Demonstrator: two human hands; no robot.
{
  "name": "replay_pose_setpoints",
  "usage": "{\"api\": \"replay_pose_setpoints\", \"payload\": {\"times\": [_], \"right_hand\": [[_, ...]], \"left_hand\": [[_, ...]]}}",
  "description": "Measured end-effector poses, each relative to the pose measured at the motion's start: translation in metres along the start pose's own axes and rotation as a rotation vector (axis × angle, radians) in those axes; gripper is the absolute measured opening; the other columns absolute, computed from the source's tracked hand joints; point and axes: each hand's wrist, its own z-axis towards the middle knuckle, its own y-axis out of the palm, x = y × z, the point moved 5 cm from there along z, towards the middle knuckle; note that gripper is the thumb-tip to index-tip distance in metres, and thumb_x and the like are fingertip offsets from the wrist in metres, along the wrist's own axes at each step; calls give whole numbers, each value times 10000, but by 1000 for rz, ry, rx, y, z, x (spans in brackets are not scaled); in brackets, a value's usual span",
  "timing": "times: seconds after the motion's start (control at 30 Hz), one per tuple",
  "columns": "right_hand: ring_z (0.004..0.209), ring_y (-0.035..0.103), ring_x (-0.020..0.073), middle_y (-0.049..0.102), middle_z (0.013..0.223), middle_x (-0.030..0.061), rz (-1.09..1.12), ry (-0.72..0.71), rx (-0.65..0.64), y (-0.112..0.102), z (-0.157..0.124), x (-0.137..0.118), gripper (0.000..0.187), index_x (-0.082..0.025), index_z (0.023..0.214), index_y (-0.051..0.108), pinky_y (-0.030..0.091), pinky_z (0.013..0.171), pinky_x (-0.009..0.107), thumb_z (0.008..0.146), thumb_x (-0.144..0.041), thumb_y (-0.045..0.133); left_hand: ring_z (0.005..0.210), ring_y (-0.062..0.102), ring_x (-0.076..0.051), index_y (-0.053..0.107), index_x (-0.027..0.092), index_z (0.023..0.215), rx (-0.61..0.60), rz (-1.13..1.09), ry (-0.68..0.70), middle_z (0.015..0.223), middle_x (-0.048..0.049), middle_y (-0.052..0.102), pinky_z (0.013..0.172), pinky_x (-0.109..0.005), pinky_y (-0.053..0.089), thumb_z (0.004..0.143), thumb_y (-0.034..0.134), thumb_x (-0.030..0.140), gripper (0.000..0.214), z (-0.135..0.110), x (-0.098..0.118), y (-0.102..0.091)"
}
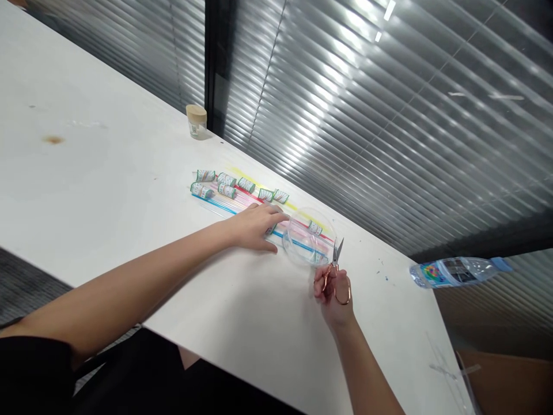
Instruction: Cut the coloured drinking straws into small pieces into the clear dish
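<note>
My right hand [334,294] holds a pair of scissors [334,259] by copper-coloured handles. Their blades point away from me and stand apart, with nothing visible between them. With fingers stretched and thumb apart, my left hand [257,226] rests on long thin coloured strands [216,203] in blue, red, pink and yellow. Whether these are straws or sticks I cannot tell. Small printed rolls with green edges [226,180] lie along the strands, several beyond my left hand. A clear round bowl [287,245] stands over the right end of the strands, between my hands.
A cup with a tan lid [197,120] stands at the table's far edge. A plastic water bottle [458,272] lies on its side at the right edge. Metal blinds [345,115] rise behind the white table [108,190]. Clear strips [453,372] lie at the lower right.
</note>
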Motion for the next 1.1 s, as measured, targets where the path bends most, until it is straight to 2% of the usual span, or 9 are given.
{"api": "replay_pose_setpoints", "payload": {"times": [0.23, 0.33, 0.5, 0.53, 0.6, 0.67, 0.73, 0.9, 1.1], "right_hand": [[354, 334, 61, 551, 436, 4, -61, -13, -5, 2, 1, -4, 646, -165, 694, 609, 207, 371, 194, 793, -782, 441], [359, 341, 66, 552, 437, 6, -75, -18, -14, 2, 1, -5, 648, -165, 702, 610, 208, 372, 194, 796, -782, 434], [360, 331, 68, 553, 436, 7, -81, -37, -37, 3, 2, -4, 649, -162, 703, 609, 208, 374, 196, 801, -779, 430], [360, 333, 68, 552, 435, 7, -80, -39, -40, 3, 2, -4, 650, -162, 703, 608, 209, 374, 196, 802, -779, 430], [357, 333, 70, 551, 432, 8, -77, -40, -43, 4, 3, -5, 654, -161, 699, 606, 206, 370, 197, 798, -782, 429], [352, 324, 70, 549, 430, 9, -77, -43, -43, 4, 3, -7, 660, -163, 693, 601, 195, 365, 199, 790, -792, 426], [352, 305, 68, 542, 424, 8, -78, -57, -28, 3, 3, -12, 665, -165, 688, 598, 179, 363, 201, 781, -800, 424], [366, 303, 78, 520, 417, 3, -49, -99, 54, -9, 3, -27, 670, -175, 684, 602, 164, 366, 210, 754, -820, 431], [348, 365, 85, 508, 396, 2, 8, -169, 180, -32, 11, -41, 714, -172, 644, 611, 165, 353, 213, 685, -867, 453]], "left_hand": [[1350, 374, -328, 240, 221, 1463, 8, -91, -65, 1476, -147, 413, 1060, -446, 282, 640, 721, 620, 1033, 0, 11, 5], [1372, 346, -353, 149, 218, 1488, 67, -177, -96, 1513, -182, 344, 1082, -487, 228, 607, 719, 671, 1142, 0, 19, 10], [1387, 327, -350, -107, 232, 1496, 175, -311, -170, 1492, -216, 368, 1071, -545, 212, 648, 725, 633, 1254, -2, 26, 11], [1398, 306, -348, -94, 252, 1498, 177, -303, -164, 1503, -203, 357, 1069, -551, 212, 666, 718, 623, 1219, -2, 26, 11], [1412, 268, -355, 98, 306, 1493, 151, -246, -136, 1533, -165, 318, 1060, -561, 220, 709, 682, 624, 1028, -2, 27, 12], [1416, 248, -366, 369, 313, 1381, 125, -177, -110, 1538, -137, 317, 1046, -569, 234, 740, 637, 646, 771, -2, 26, 13], [1403, 268, -366, 510, 276, 1229, 134, -144, -95, 1508, -143, 366, 1034, -570, 252, 742, 618, 668, 634, -1, 24, 11], [1352, 360, -337, 550, 240, 1132, 208, -193, -92, 1394, -145, 490, 1021, -522, 324, 742, 654, 612, 549, -1, 19, -6], [1315, 434, -301, 608, 217, 1101, 189, -249, 155, 1434, -142, 470, 1066, -430, 346, 698, 717, 577, 551, -9, 38, -18]]}}
